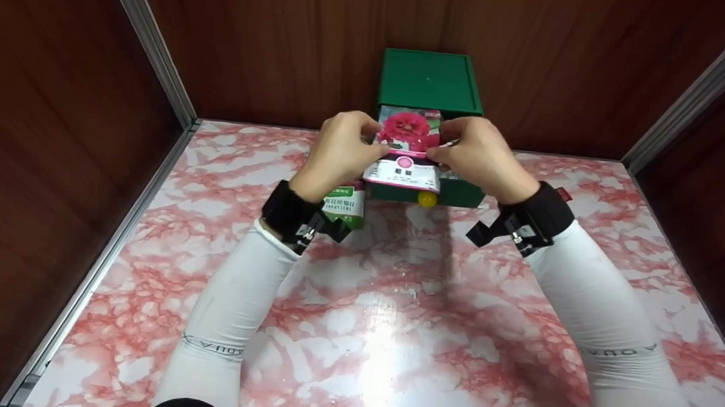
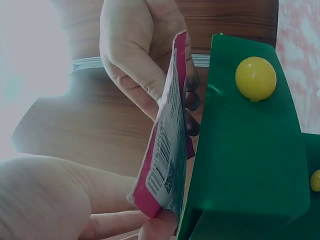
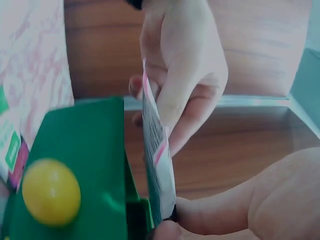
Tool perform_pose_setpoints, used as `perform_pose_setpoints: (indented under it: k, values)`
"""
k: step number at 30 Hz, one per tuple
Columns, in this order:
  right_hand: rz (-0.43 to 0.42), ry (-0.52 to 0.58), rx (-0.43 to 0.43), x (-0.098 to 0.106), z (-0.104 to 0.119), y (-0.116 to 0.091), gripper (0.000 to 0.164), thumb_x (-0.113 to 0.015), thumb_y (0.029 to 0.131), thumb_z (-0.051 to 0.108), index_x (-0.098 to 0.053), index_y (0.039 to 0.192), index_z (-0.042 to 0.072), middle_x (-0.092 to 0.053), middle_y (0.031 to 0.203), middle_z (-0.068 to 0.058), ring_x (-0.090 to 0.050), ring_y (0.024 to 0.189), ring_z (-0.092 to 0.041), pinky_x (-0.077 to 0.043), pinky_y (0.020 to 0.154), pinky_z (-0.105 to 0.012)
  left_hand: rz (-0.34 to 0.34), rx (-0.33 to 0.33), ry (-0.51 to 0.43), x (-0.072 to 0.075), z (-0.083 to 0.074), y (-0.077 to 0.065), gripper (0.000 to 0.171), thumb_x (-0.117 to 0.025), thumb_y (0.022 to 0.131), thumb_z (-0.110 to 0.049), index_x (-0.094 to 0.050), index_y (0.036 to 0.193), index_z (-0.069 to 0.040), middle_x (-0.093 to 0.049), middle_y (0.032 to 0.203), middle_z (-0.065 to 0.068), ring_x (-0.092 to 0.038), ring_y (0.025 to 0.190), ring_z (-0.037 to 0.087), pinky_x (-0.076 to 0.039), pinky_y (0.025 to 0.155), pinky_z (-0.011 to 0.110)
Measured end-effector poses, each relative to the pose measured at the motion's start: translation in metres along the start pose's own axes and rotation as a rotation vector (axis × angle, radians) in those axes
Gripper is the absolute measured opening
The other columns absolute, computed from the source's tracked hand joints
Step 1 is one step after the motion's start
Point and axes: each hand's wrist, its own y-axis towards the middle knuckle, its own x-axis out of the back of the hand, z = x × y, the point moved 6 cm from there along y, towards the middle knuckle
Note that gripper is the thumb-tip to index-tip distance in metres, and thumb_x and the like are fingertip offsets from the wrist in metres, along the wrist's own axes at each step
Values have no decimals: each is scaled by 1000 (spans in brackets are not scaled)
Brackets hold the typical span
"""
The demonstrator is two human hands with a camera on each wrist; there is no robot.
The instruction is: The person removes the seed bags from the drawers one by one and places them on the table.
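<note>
A seed packet (image 1: 406,127) with a pink flower picture and a white printed lower part is held over the pulled-out drawer of a green box (image 1: 429,81). My left hand (image 1: 343,157) pinches its left edge between thumb and fingers. On the opposite edge, my right hand (image 1: 484,157) pinches it the same way. Both wrist views show the packet (image 2: 167,140) nearly edge-on, just behind the green drawer front (image 2: 250,155). A round yellow knob (image 3: 51,192) sticks out from that front. Most of the drawer's inside is hidden by the packet and hands.
Another packet (image 1: 347,206), green and white, is beside the box at its left, partly behind my left wrist. A second yellow knob (image 2: 315,180) shows lower on the box. Wood-grain panels (image 1: 271,53) enclose the red-and-white marbled table (image 1: 356,350). A small red tag (image 1: 563,194) lies at right.
</note>
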Motion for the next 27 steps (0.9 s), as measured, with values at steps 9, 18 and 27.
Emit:
perform_pose_setpoints:
  k: [9,18,27]
  values:
    - [-22,121,41,-19,18,-6,63,-77,107,16,-52,163,-1,-60,158,-16,-61,128,-29,-56,110,-44,-95,-43,-40,27,15,-12,41,-85,99,-24,-78,133,-4,-78,130,9,-71,108,22,-56,98,37]
    - [0,254,83,-49,42,-2,62,-75,109,14,-51,164,2,-65,149,-10,-64,119,-23,-59,101,-35,-166,-22,-84,59,39,-21,39,-85,98,-21,-78,132,-4,-78,126,9,-72,100,20,-57,86,33]
    - [-2,261,162,-81,69,3,57,-77,103,5,-58,157,-1,-71,135,-12,-66,114,-21,-57,95,-33,-194,39,-101,82,71,-33,43,-84,99,-21,-76,137,-2,-76,131,13,-70,108,26,-57,91,37]
